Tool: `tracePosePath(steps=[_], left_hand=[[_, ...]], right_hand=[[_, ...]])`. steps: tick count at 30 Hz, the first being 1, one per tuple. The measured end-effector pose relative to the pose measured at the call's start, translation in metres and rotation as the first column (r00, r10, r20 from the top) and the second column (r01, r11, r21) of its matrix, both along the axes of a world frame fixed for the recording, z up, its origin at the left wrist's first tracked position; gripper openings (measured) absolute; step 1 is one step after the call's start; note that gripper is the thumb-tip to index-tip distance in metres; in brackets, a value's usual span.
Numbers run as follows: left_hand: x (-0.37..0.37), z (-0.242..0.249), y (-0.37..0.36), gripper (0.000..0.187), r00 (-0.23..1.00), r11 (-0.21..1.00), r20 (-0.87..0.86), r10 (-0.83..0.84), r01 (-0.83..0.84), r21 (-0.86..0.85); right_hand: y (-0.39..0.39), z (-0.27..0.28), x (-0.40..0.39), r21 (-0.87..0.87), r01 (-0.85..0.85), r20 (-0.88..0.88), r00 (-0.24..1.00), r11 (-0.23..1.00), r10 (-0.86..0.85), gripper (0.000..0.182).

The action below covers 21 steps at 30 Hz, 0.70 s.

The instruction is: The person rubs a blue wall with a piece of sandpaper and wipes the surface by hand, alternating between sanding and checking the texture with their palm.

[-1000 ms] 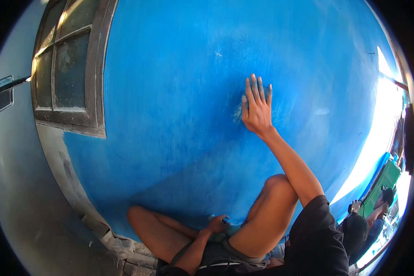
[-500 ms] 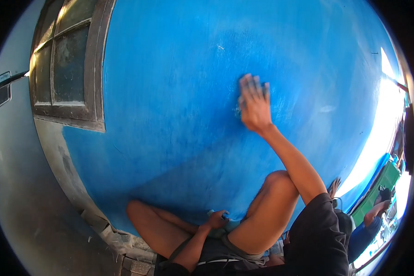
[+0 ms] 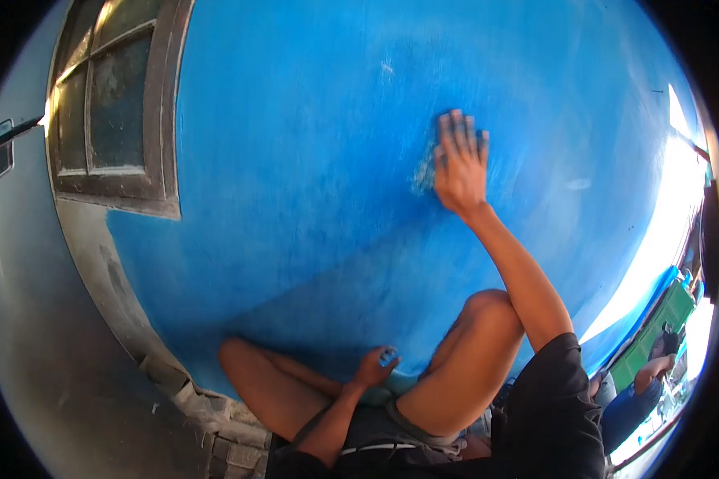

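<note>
My right hand (image 3: 461, 164) lies flat on the blue painted wall (image 3: 311, 160), fingers stretched out and a little apart. Dark patches show along the fingers. Whether anything thin is under the palm is hidden. Beside it, at its left edge, is a pale scuffed patch (image 3: 423, 173) on the wall. Low down between my bent knees is my left hand (image 3: 375, 367), fingers curled, with blue at the fingertips. What it holds, if anything, is too small to make out. A rounded greenish-blue thing (image 3: 379, 394) shows just below it, partly hidden.
A wooden-framed window (image 3: 120, 104) is at the upper left, with a grey metal panel (image 3: 24, 303) beside it. Stones and bricks (image 3: 236, 435) line the wall's foot. At the right are another person's arm (image 3: 651, 371) and a green panel (image 3: 663, 323). My knees flank the left hand.
My right hand has moved up and right along the wall, uncovering more of the scuffed patch. The left hand has risen slightly. Another person's hand at the right has left the wall.
</note>
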<state>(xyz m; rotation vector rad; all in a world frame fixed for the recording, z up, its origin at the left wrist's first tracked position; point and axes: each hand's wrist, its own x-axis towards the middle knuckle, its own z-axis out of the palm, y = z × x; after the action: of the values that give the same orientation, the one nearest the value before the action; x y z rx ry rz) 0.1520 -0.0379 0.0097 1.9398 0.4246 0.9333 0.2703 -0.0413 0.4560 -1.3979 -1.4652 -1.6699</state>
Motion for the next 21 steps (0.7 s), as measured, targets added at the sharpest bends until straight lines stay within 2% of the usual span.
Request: tracePosePath(steps=[1,2,3,5,9,10,11,12,13,15,17,19,21], left_hand=[[-0.001,-0.005,-0.002,0.044,0.997,0.994,0.008,0.079,-0.079,0.069],[-0.003,-0.01,-0.007,0.044,0.997,0.995,-0.006,0.075,-0.074,0.062],[-0.003,-0.011,-0.006,0.044,0.997,0.994,0.012,0.079,-0.08,0.071],[-0.003,-0.005,0.004,0.044,0.995,0.991,0.042,0.093,-0.096,0.092],[0.001,-0.011,-0.005,0.045,0.996,0.996,0.029,0.079,-0.08,0.036],[0.0,-0.012,-0.003,0.046,0.996,0.995,0.026,0.091,-0.092,0.043],[-0.001,-0.015,-0.005,0.046,0.996,0.995,0.022,0.087,-0.088,0.05],[-0.001,-0.017,-0.006,0.047,0.997,0.996,-0.001,0.08,-0.08,0.04],[0.001,-0.017,0.0,0.047,0.997,0.997,-0.022,0.076,-0.075,0.03],[0.004,-0.019,0.007,0.047,0.997,0.995,-0.013,0.075,-0.074,0.069],[0.005,-0.025,-0.002,0.048,0.998,0.994,-0.022,0.066,-0.064,0.089],[0.002,-0.02,0.0,0.048,0.997,0.997,-0.041,0.064,-0.062,0.047],[-0.001,-0.019,-0.004,0.047,0.997,0.996,-0.025,0.068,-0.066,0.062]], right_hand=[[-0.007,-0.011,-0.004,-0.167,0.033,0.083,0.996,0.985,-0.02,0.055],[-0.013,-0.018,-0.006,-0.369,-0.016,0.25,0.961,0.929,0.116,0.055],[-0.014,-0.016,-0.006,-0.367,-0.019,0.242,0.963,0.93,0.115,0.055],[-0.009,0.001,-0.003,-0.133,-0.042,0.069,0.996,0.99,0.051,0.055],[-0.007,-0.013,-0.006,-0.059,0.007,0.058,0.998,0.998,-0.004,0.055],[-0.008,-0.02,-0.009,-0.299,-0.017,0.196,0.977,0.954,0.079,0.055],[-0.008,-0.022,-0.009,-0.517,-0.007,0.309,0.931,0.856,0.195,0.055],[-0.008,-0.015,-0.009,-0.384,-0.008,0.284,0.95,0.923,0.126,0.054],[-0.002,-0.006,-0.007,-0.37,-0.008,0.29,0.949,0.929,0.124,0.054],[0.006,0.006,-0.005,0.057,-0.047,-0.046,0.998,0.997,0.05,0.053],[0.003,-0.01,-0.007,0.04,-0.012,-0.022,1.0,0.999,0.013,0.052],[-0.008,-0.025,-0.011,-0.384,0.027,0.299,0.949,0.923,0.096,0.053],[-0.006,-0.012,-0.008,-0.407,0.02,0.314,0.942,0.913,0.119,0.053]])
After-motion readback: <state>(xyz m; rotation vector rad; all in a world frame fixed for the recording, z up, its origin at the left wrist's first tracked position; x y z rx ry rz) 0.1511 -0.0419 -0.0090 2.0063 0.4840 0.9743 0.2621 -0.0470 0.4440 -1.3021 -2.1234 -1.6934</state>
